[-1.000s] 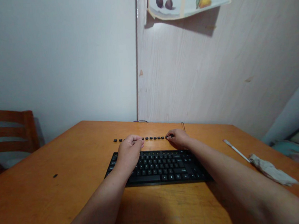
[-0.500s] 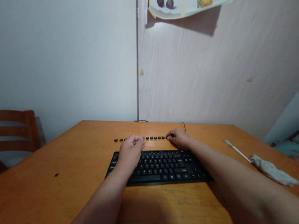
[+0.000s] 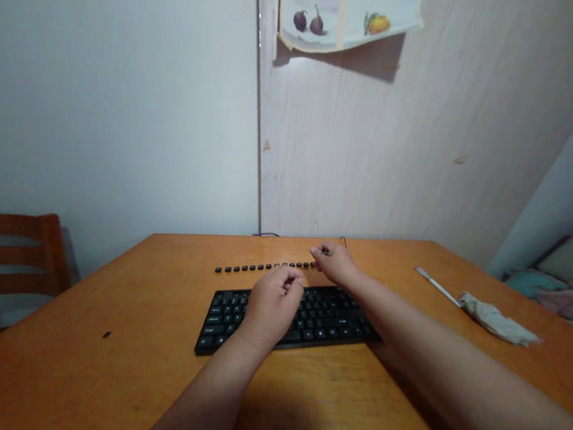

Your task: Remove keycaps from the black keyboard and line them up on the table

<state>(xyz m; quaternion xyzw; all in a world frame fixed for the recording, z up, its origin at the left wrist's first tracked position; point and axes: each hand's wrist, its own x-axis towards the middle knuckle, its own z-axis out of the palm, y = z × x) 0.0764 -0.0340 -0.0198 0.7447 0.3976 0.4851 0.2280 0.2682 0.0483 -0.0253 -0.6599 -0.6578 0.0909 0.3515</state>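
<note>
A black keyboard lies on the table, partly covered by my hands and forearms. Behind it runs a straight row of small black keycaps. My left hand hovers over the keyboard with thumb and fingers curled together; what they pinch, if anything, is hidden. At the right end of the row is my right hand, its fingers closed on a small dark piece that looks like a keycap.
A single small black piece lies on the table at the left. To the right are a white-handled brush and a crumpled pale cloth. A wooden chair stands at the left, and a wall borders the table's far edge.
My left hand has shifted right across the keyboard, uncovering the left of the keycap row. My right hand has risen slightly from the row's right end. The view has turned a little.
</note>
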